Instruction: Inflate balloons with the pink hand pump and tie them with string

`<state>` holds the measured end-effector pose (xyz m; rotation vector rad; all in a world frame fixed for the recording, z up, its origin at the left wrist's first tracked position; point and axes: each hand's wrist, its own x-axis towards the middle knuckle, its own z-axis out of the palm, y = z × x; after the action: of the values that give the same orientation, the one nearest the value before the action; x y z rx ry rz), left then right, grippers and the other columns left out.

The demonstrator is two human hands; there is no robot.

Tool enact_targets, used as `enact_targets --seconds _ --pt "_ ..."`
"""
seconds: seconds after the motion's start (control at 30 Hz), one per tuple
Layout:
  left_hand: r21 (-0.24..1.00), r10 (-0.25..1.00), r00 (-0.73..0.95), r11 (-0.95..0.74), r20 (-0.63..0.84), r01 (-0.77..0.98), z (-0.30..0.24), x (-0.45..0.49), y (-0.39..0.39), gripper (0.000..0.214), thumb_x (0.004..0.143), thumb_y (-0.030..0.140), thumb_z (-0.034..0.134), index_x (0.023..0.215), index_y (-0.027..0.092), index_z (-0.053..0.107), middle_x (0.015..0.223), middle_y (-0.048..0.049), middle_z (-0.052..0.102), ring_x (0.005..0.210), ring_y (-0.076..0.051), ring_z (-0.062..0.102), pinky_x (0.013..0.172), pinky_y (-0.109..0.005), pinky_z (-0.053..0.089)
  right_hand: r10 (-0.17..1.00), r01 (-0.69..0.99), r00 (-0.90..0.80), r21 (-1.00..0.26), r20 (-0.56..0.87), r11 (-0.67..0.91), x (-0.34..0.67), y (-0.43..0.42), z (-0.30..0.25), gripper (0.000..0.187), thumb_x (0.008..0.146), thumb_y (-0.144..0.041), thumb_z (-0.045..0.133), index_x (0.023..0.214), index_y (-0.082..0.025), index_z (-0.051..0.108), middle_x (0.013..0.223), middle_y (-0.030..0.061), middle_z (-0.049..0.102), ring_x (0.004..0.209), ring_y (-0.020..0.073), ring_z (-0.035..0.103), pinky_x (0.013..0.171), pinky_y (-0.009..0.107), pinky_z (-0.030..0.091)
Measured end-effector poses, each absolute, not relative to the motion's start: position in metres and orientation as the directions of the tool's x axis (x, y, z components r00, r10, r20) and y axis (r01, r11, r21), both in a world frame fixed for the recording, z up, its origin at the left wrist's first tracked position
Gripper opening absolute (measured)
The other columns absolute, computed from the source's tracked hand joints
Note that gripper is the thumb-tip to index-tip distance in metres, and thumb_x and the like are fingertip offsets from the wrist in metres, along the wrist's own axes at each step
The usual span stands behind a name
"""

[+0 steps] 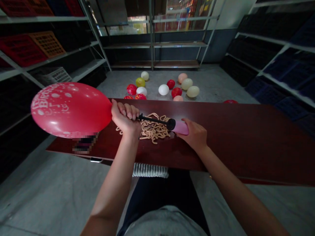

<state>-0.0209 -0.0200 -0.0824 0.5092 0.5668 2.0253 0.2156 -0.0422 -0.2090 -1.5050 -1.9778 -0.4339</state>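
A big red balloon (70,109) with white birthday lettering sticks out to the left, inflated. My left hand (125,117) is closed round its neck, where the black nozzle of a hand pump meets it. My right hand (194,134) grips the pink handle of the pump (179,127), whose black rod runs left toward the balloon. Under the pump lies a heap of pale orange uninflated balloons (154,129) on the dark red table (246,137).
Several inflated balloons (163,89), red, white, yellow and peach, lie on the concrete floor beyond the table. Metal shelves with crates line the left wall (46,44), the right wall and the far end. A blurred dark object (83,144) sits near the table's left front edge.
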Motion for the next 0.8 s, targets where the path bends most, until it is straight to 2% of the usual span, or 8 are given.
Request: enact_targets --seconds 0.2,0.43,0.8 --pt "0.61 0.902 -0.4 -0.409 0.159 -0.679 -0.098 0.046 -0.018 0.057 0.101 0.038 0.04 0.049 0.02 0.024 0.036 0.0057 0.023 0.029 -0.007 0.022 0.036 -0.024 0.021 0.755 0.928 -0.1 -0.214 0.648 0.306 0.218 -0.042 -0.209 0.046 0.076 -0.053 0.066 0.107 -0.018 0.066 0.092 0.0067 0.074 0.078 0.0219 0.067 0.069 0.03 0.041" --pt "0.605 0.912 -0.359 -0.401 0.195 -0.688 -0.123 0.097 -0.009 0.055 0.099 0.036 0.043 0.049 0.02 0.026 0.034 0.0062 0.026 0.028 -0.007 0.025 0.034 -0.024 0.021 0.747 0.922 -0.02 -0.278 0.665 0.271 0.225 -0.042 -0.208 0.055 0.074 -0.062 0.067 0.11 -0.02 0.066 0.091 0.0047 0.074 0.077 0.0205 0.066 0.066 0.029 0.038" --pt "0.632 0.934 -0.345 -0.325 0.096 -0.704 -0.119 0.055 -0.005 0.052 0.1 0.033 0.039 0.051 0.021 0.026 0.035 0.0064 0.025 0.029 -0.007 0.025 0.037 -0.025 0.023 0.745 0.919 -0.131 -0.203 0.654 0.339 0.214 -0.046 -0.205 0.04 0.081 -0.053 0.064 0.102 -0.02 0.068 0.085 0.0041 0.073 0.073 0.019 0.064 0.065 0.029 0.035"
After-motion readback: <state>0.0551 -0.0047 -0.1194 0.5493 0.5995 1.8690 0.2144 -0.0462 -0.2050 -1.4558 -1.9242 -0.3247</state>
